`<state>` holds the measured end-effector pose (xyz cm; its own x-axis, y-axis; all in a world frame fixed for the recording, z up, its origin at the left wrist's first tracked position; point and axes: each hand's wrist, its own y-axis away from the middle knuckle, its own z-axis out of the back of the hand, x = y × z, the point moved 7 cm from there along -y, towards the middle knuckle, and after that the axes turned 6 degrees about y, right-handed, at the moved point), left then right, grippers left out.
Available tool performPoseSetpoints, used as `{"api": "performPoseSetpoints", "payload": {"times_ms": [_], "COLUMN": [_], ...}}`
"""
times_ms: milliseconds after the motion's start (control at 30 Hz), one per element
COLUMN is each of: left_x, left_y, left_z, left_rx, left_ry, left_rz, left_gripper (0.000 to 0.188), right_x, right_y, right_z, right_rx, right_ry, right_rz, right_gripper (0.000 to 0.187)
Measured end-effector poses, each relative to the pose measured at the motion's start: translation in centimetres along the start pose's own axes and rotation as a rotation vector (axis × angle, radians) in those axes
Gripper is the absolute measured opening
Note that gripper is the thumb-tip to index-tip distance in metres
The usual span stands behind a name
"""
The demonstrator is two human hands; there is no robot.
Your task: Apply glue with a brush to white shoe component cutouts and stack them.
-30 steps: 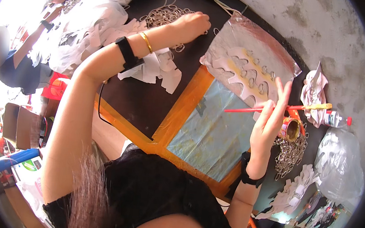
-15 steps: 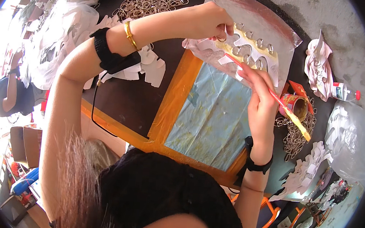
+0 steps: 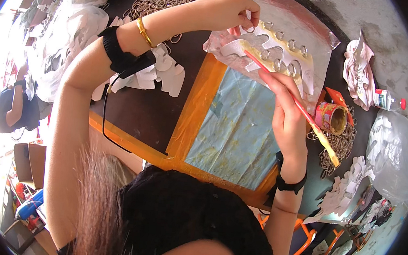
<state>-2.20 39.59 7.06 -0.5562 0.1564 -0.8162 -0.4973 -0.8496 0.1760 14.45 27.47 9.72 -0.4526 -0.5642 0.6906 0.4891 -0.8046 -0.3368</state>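
My left hand (image 3: 234, 11) is pinched on a metal ring (image 3: 250, 29) at the far side of the table, above the edge of a white scalloped piece (image 3: 235, 47) smeared with yellow paste. My right hand (image 3: 287, 105) grips a slim red brush (image 3: 307, 114). Its thin red end touches the pasted part of that white piece, while its thick, paste-coated end points back toward me. Several metal rings (image 3: 277, 64) stand along the scalloped white strips (image 3: 292, 57). Under them lies a shiny plastic sheet (image 3: 314, 28).
A pasty red can (image 3: 330, 117) stands right of my right hand, beside a heap of rings (image 3: 340, 147). More rings (image 3: 164, 2) and white cut pieces (image 3: 169, 76) lie left. Blue sheeting (image 3: 233, 130) is taped nearer me. A bottle (image 3: 389, 100) lies far right; another person (image 3: 14, 106) is at left.
The brush's thin end has moved left onto the white piece. My left hand has shifted slightly left and up with the ring, uncovering more of that piece.
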Motion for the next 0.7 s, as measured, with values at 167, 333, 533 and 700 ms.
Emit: {"api": "performPoseSetpoints", "payload": {"times_ms": [167,333,533,700], "left_x": [0.0,-0.3,-0.3,0.4], "left_y": [-0.1,-0.6,-2.3,-3.4], "left_z": [-0.1,-0.9,-2.7,-3.7], "left_rx": [0.008,0.081,0.088,0.169], "left_ry": [-0.100,-0.088,-0.139,-0.162], "left_rz": [-0.112,-0.065,-0.249,-0.247], "left_gripper": [0.013,0.013,0.015,0.011], "right_x": [0.1,0.1,0.2,0.2], "right_y": [-0.1,0.2,0.1,0.1], "right_z": [-0.5,-1.1,-0.8,-0.9], "right_rx": [0.063,0.110,0.113,0.113], "right_ry": [-0.007,0.005,-0.013,-0.013], "right_rz": [-0.025,-0.024,-0.041,-0.048], "right_gripper": [0.046,0.050,0.048,0.047]}}
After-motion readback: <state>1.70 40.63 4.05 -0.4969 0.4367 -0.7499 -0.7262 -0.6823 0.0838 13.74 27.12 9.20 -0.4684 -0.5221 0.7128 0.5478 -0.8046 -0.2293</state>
